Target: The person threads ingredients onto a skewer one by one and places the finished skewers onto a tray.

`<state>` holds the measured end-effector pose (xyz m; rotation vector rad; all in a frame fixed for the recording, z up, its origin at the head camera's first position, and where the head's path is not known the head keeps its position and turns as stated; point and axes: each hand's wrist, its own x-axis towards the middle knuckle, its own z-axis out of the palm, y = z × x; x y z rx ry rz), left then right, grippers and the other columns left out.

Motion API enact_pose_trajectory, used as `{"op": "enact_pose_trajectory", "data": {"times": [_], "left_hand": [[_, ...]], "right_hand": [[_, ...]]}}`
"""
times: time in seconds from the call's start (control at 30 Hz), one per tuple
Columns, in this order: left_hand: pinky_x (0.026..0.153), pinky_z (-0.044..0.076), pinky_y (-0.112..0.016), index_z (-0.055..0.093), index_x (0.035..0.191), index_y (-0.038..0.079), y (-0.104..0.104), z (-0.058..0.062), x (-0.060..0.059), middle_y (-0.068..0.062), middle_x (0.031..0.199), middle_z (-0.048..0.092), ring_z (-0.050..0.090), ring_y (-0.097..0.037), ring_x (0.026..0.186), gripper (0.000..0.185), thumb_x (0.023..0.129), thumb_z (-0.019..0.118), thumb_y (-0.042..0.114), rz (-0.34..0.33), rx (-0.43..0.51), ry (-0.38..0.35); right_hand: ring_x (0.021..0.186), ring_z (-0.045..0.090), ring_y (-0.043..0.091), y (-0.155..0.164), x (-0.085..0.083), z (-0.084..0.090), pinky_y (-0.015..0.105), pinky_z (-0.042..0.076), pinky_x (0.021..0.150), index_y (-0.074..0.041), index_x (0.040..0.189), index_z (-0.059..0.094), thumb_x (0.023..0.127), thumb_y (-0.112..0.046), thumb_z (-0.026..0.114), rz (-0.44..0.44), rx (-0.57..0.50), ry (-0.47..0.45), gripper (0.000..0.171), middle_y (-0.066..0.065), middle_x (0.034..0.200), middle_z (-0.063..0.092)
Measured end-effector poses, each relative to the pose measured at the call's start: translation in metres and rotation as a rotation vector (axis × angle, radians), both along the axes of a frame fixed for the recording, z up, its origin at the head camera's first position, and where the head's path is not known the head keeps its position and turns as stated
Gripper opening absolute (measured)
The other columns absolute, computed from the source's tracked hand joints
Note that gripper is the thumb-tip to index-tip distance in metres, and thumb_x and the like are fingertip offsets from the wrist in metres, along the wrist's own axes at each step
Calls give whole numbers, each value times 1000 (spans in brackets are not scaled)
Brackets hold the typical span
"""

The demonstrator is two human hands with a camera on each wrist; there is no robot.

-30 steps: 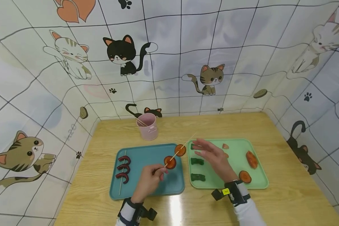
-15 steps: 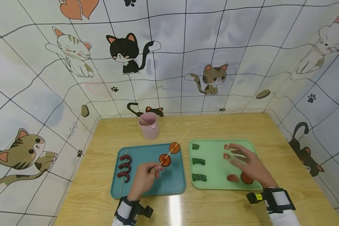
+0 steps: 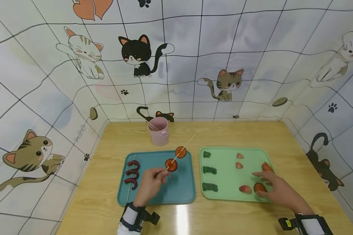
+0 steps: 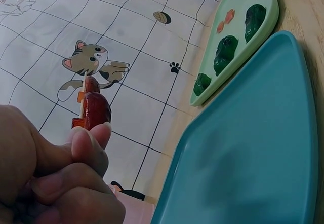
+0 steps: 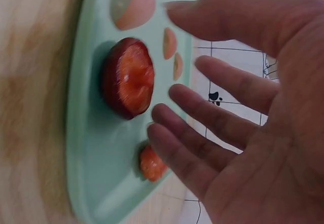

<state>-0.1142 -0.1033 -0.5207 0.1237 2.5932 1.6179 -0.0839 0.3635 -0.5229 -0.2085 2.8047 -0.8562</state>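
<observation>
My left hand pinches the lower end of a wooden skewer above the blue tray. Two round, red-brown glossy food pieces are threaded on it. On the green tray, a similar round piece lies cut face up. My right hand hovers over that piece with its fingers spread, apart from it in the right wrist view. An orange-red chunk lies beyond it, partly hidden by the hand in the right wrist view.
Several green pieces and pinkish wedges lie on the green tray. Another skewer holding curved dark red pieces lies on the blue tray's left. A pink bucket with sticks stands behind. Walls enclose the wooden table.
My right hand has moved right and down, from beside the skewer to over the round piece on the green tray. My left hand still holds the skewer, tilting it slightly more upright.
</observation>
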Motion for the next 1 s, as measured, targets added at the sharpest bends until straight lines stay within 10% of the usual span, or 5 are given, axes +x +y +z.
{"op": "enact_pose_trajectory", "data": {"times": [0.63,1.0], "left_hand": [[51,32,-21,78,91,9,1,-2,1,-1,64,60,46,-8,56,20,102,62,15,9,-4,-21],[54,34,-23,78,93,7,1,0,2,0,64,60,47,-9,58,21,103,61,17,13,-5,-14]], "right_hand": [[94,61,11,15,11,-16,25,55,72,-12,122,71,72,-7,89,36,-9,-26,54,7,118,66],[93,59,7,17,6,-30,23,52,74,-13,126,69,77,-25,91,-60,-51,-22,55,4,115,68]]}}
